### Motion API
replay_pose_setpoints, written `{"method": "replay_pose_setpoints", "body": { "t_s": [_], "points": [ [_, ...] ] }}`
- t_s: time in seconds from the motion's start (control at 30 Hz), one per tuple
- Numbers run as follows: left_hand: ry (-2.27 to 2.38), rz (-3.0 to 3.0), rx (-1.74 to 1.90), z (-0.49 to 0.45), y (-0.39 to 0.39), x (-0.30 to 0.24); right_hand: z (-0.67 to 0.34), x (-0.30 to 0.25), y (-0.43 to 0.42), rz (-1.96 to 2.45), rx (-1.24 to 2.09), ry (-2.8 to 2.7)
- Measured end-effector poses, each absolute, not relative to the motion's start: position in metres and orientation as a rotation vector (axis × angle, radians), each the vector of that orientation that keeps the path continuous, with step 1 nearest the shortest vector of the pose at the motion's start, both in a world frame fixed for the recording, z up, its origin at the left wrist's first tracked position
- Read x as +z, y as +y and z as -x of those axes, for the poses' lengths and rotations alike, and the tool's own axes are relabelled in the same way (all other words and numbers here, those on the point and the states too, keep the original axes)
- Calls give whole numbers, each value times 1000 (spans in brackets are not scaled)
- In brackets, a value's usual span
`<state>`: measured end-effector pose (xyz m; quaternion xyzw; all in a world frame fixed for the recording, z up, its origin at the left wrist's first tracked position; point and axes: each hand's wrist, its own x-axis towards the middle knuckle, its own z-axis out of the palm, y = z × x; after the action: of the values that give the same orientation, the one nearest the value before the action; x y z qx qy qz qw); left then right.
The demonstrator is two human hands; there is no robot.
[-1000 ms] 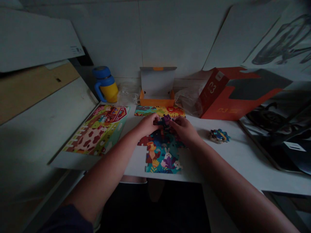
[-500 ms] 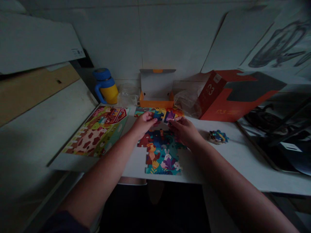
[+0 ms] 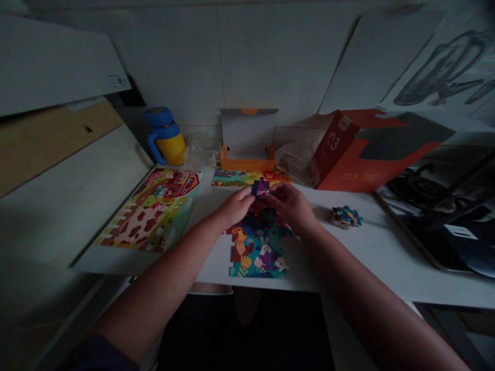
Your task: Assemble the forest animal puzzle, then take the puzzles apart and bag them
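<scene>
Above the upper edge of a partly joined jigsaw puzzle (image 3: pixel 259 252), both hands meet at a dark purple puzzle piece (image 3: pixel 262 186). My left hand (image 3: pixel 236 205) pinches its left side between thumb and fingers. My right hand (image 3: pixel 289 203) has its fingers closed at the right side of the piece. Whether more than one piece is held is too dark to make out. The joined part lies flat and shows a dog, rabbits and flowers; my hands hide its upper section. A small stack of puzzle pieces (image 3: pixel 345 216) lies on the table to the right.
A farm picture sheet (image 3: pixel 150 211) lies at left. Behind my hands are a colourful animal strip (image 3: pixel 232 178), an open orange box (image 3: pixel 247 164) and clear plastic wrapping (image 3: pixel 297 161). A blue-yellow flask (image 3: pixel 170 144) and a large red box (image 3: pixel 344 154) stand either side.
My hands have come closer together. The separate yellow-and-blue piece at my left fingers no longer shows, and the purple piece is now between both hands.
</scene>
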<state>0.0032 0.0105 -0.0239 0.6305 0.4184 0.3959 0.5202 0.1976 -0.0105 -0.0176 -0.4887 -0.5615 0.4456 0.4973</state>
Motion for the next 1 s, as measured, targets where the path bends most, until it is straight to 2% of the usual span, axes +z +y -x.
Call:
{"method": "replay_pose_setpoints", "body": {
  "t_s": [0.13, 0.4, 0.8, 1.0],
  "points": [
    [1080, -1760, 881, -2, 7, -19, -192, -11, -18, 1333, 1025, -1381],
    [1257, -2020, 885, -4, 4, -9, -193, -13, -15, 1339, 875, -1429],
    [1220, -2031, 848, -7, 2, -17, -190, -11, -17, 1255, 453, -1694],
    [1181, -2012, 862, -10, -5, -11, -189, -9, -17, 1205, 564, -1639]
  ]
}}
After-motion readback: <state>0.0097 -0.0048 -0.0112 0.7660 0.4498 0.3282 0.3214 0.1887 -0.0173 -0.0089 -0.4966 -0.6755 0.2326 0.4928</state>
